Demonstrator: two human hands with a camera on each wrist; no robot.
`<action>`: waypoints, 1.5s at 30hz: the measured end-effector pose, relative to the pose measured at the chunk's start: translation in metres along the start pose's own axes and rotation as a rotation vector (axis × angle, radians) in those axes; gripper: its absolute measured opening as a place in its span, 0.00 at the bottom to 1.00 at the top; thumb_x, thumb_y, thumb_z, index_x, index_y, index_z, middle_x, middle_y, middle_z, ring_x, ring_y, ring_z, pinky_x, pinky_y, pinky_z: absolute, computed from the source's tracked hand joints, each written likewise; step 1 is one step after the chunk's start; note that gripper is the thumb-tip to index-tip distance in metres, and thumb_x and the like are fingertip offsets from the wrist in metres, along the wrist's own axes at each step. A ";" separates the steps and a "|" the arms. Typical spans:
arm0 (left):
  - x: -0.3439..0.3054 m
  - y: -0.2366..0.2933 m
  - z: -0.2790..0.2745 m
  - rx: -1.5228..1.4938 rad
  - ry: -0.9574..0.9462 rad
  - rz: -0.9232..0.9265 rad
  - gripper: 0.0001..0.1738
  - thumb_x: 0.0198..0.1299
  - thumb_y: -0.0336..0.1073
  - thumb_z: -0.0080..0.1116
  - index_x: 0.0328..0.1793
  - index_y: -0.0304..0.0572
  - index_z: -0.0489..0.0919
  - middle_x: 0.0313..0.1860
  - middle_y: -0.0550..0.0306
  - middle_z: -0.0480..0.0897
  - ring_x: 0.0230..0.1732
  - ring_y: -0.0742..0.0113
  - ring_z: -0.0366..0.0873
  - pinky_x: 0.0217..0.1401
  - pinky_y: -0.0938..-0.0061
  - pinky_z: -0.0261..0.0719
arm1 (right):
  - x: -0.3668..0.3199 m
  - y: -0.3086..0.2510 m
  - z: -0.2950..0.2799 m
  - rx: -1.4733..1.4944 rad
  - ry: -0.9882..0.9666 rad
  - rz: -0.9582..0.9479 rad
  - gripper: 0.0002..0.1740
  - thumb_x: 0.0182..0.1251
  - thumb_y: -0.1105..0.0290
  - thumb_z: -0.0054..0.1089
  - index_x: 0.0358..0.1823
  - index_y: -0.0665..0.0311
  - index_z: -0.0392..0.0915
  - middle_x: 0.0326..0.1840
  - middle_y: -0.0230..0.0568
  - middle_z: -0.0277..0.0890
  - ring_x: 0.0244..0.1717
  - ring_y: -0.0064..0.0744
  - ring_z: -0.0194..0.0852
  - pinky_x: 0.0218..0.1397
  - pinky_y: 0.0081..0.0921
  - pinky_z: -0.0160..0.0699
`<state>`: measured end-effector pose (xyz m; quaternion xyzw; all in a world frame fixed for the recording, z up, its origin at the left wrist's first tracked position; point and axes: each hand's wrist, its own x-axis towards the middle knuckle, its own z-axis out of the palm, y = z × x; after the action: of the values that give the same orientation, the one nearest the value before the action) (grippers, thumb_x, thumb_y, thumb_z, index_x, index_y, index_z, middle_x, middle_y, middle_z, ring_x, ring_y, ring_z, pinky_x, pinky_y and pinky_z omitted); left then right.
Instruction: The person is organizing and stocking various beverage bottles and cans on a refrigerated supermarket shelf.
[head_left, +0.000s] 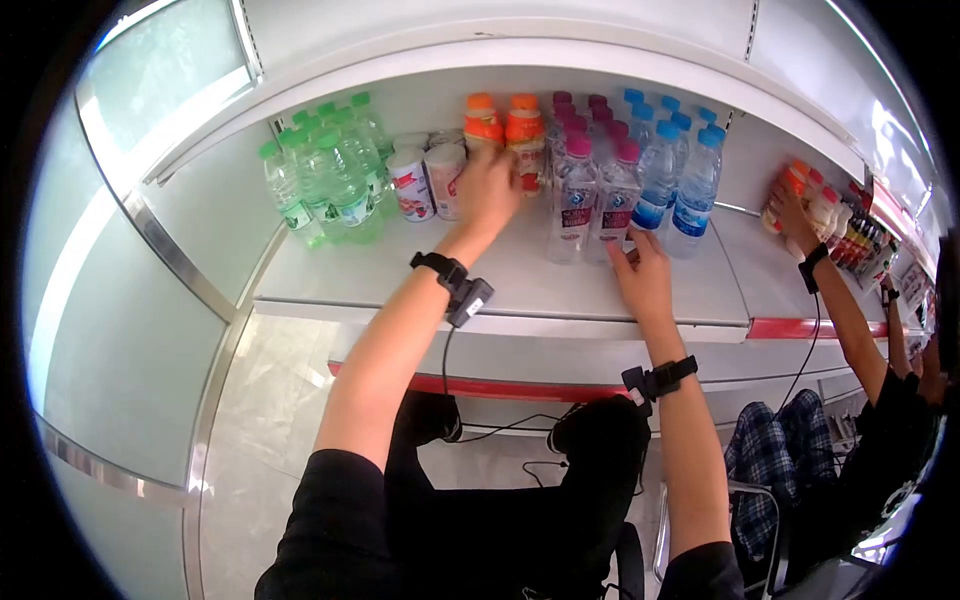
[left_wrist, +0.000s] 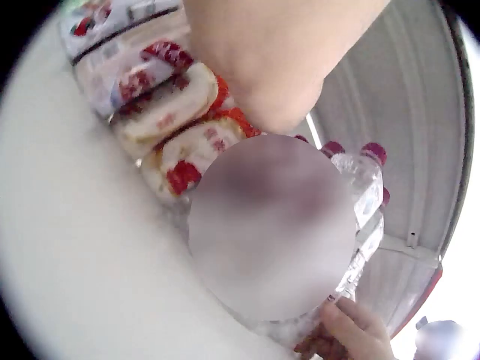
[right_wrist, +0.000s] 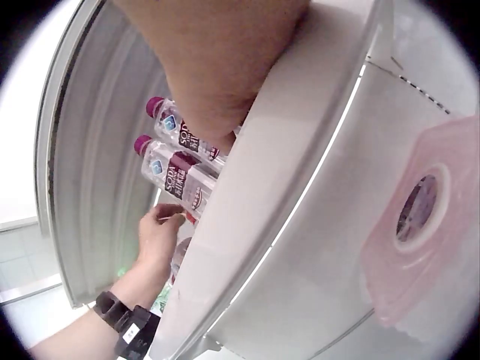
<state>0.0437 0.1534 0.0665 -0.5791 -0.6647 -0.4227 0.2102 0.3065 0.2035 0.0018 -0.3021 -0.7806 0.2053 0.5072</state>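
In the head view my left hand [head_left: 488, 190] reaches in front of two orange-capped bottles [head_left: 524, 130], its fingers bent, beside several white cans [head_left: 410, 185]. Its fingertips overlap the bottles, and I cannot tell whether they grip one. The left wrist view shows the labels of the orange-capped bottles [left_wrist: 202, 154] close below that hand. My right hand [head_left: 645, 275] is at the foot of a clear soda water bottle [head_left: 612, 200] with a pink cap, thumb and fingers loosely spread. In the right wrist view, soda water bottles [right_wrist: 180, 176] stand beyond it.
Green-capped bottles [head_left: 345, 180] stand at the shelf's left and blue-capped water bottles [head_left: 697, 185] right of the soda water. The shelf's front edge [head_left: 540, 325] runs below my hands. Another person's hand [head_left: 793, 215] is among bottles at far right. Cables hang from the wrist cameras.
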 end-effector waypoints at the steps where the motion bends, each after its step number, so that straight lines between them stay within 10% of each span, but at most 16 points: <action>1: 0.007 -0.003 -0.016 0.215 0.181 0.078 0.20 0.54 0.35 0.64 0.54 0.38 0.81 0.54 0.47 0.80 0.61 0.46 0.75 0.62 0.54 0.70 | 0.000 -0.001 0.000 0.007 -0.004 0.002 0.23 0.63 0.70 0.68 0.56 0.77 0.77 0.48 0.56 0.79 0.28 0.39 0.81 0.32 0.31 0.79; 3: 0.015 -0.018 -0.035 0.430 0.365 0.154 0.20 0.54 0.39 0.67 0.52 0.40 0.83 0.52 0.49 0.81 0.63 0.49 0.74 0.61 0.55 0.70 | 0.000 0.000 0.000 0.005 0.000 0.006 0.23 0.63 0.69 0.67 0.56 0.77 0.77 0.48 0.56 0.79 0.28 0.40 0.81 0.32 0.31 0.79; 5: 0.021 -0.037 -0.043 0.620 -0.100 -0.099 0.25 0.52 0.45 0.68 0.57 0.46 0.82 0.58 0.46 0.80 0.65 0.50 0.71 0.64 0.51 0.70 | 0.000 0.001 0.000 0.004 0.010 0.006 0.23 0.63 0.69 0.67 0.56 0.77 0.77 0.48 0.56 0.79 0.28 0.40 0.81 0.32 0.31 0.79; 11: 0.020 -0.043 -0.063 0.343 -0.341 -0.047 0.33 0.48 0.47 0.72 0.62 0.45 0.80 0.67 0.42 0.76 0.69 0.46 0.70 0.71 0.56 0.69 | -0.002 -0.003 -0.001 -0.010 0.012 -0.001 0.23 0.64 0.68 0.67 0.56 0.78 0.77 0.50 0.56 0.78 0.29 0.40 0.82 0.33 0.32 0.80; 28: 0.018 -0.016 0.023 -0.354 -0.147 -0.163 0.30 0.44 0.33 0.76 0.53 0.38 0.73 0.52 0.42 0.80 0.54 0.42 0.78 0.55 0.56 0.76 | -0.002 0.006 0.000 -0.010 0.012 -0.008 0.24 0.64 0.66 0.67 0.57 0.75 0.76 0.51 0.53 0.79 0.29 0.41 0.81 0.34 0.34 0.79; 34: 0.006 -0.033 -0.029 -0.020 0.038 0.097 0.26 0.51 0.37 0.70 0.55 0.38 0.76 0.61 0.42 0.76 0.59 0.44 0.74 0.60 0.56 0.75 | -0.001 0.006 0.002 -0.017 0.010 0.008 0.23 0.64 0.67 0.68 0.56 0.73 0.77 0.50 0.53 0.79 0.29 0.42 0.81 0.34 0.34 0.79; 37: 0.018 -0.055 -0.054 0.454 0.177 -0.003 0.26 0.52 0.41 0.69 0.57 0.40 0.78 0.62 0.42 0.76 0.60 0.42 0.74 0.63 0.55 0.74 | -0.001 0.003 0.002 0.028 0.009 0.055 0.23 0.64 0.67 0.68 0.55 0.74 0.77 0.50 0.54 0.79 0.29 0.41 0.82 0.34 0.34 0.79; 39: 0.025 -0.067 -0.059 0.607 -0.130 -0.234 0.26 0.52 0.43 0.69 0.56 0.41 0.80 0.61 0.41 0.76 0.62 0.38 0.73 0.63 0.51 0.74 | -0.001 0.001 0.001 0.043 0.018 0.051 0.23 0.64 0.66 0.68 0.55 0.74 0.77 0.50 0.54 0.79 0.29 0.41 0.82 0.34 0.34 0.79; 45: 0.004 -0.070 -0.048 0.515 -0.039 -0.328 0.22 0.50 0.38 0.71 0.52 0.45 0.81 0.55 0.45 0.78 0.60 0.36 0.74 0.60 0.51 0.77 | -0.002 0.001 -0.001 0.002 0.009 0.062 0.24 0.64 0.65 0.68 0.56 0.74 0.77 0.51 0.54 0.79 0.30 0.40 0.81 0.36 0.33 0.79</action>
<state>-0.0341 0.1193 0.0739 -0.3997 -0.8385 -0.2573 0.2663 0.3077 0.2029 0.0003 -0.3263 -0.7683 0.2203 0.5046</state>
